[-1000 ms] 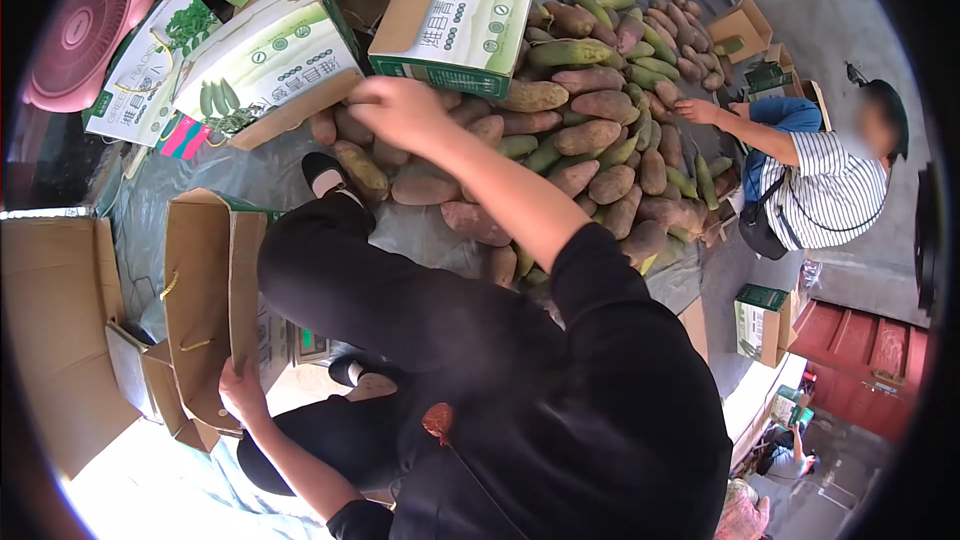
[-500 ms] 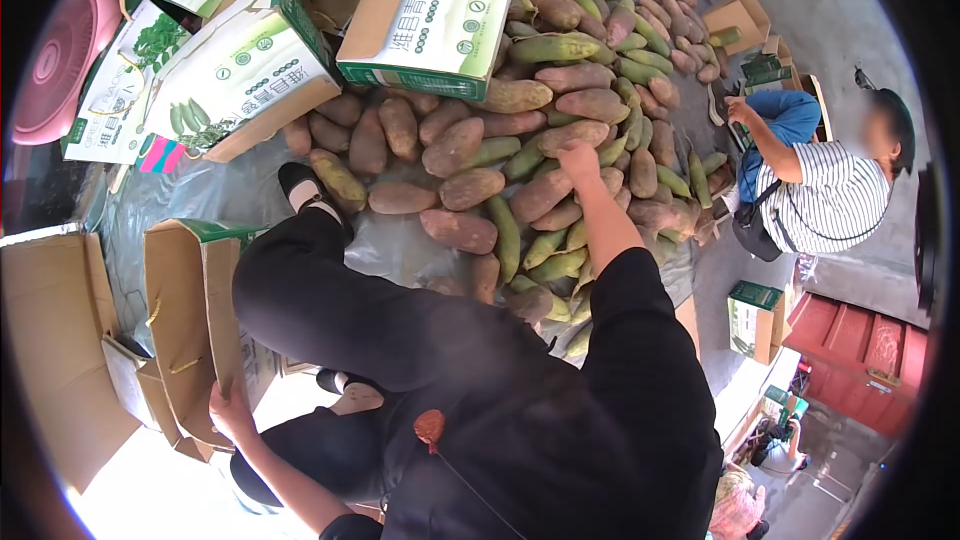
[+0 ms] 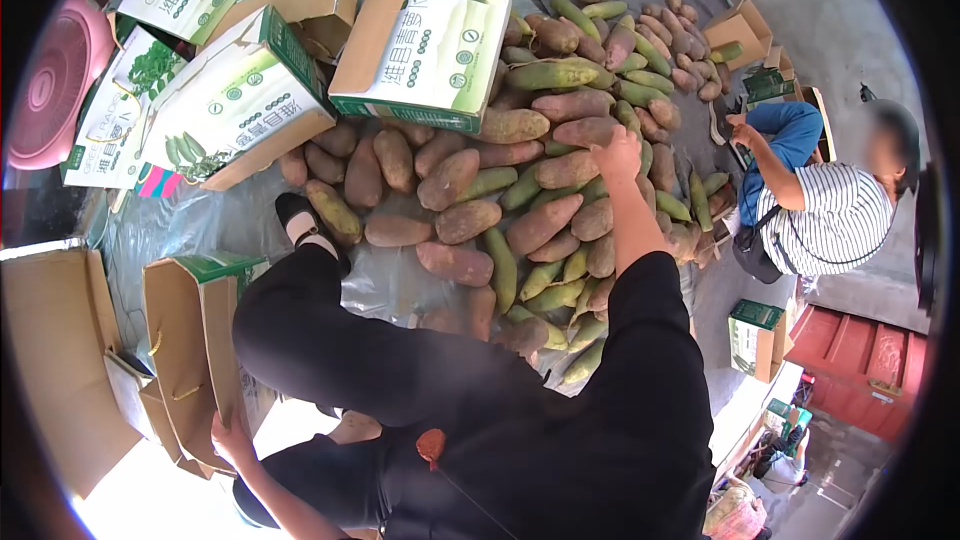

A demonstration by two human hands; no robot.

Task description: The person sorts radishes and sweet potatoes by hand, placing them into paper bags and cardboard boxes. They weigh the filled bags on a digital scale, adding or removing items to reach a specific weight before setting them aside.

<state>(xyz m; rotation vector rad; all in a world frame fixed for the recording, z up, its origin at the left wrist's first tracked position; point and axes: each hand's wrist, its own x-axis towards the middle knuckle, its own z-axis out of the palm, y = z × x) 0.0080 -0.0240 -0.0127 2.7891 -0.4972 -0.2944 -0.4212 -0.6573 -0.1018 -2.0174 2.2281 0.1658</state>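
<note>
Far out over the pile of long radishes (image 3: 545,223), some green and some coated in reddish-brown soil, my right hand (image 3: 618,155) has its fingers closed on the end of a brown radish (image 3: 584,132). That radish lies among the others. Down at the left, my left hand (image 3: 233,440) grips the edge of an open cardboard box (image 3: 185,340) with yellow cord handles. The box stands beside my leg, and its visible inside shows bare cardboard. My left thumb is on the outer side; some fingers are hidden behind the wall.
Printed green-and-white cartons (image 3: 430,40) crowd the upper left, near a pink basin (image 3: 60,80). My shoe (image 3: 300,220) is on plastic sheeting beside the radishes. At right sits a person in a striped shirt (image 3: 835,205). Another carton (image 3: 757,340) stands near a red door (image 3: 865,360).
My right hand has moved farther out and slightly right, from one brown radish to another. My left hand keeps its hold on the box edge. The view has shifted a little.
</note>
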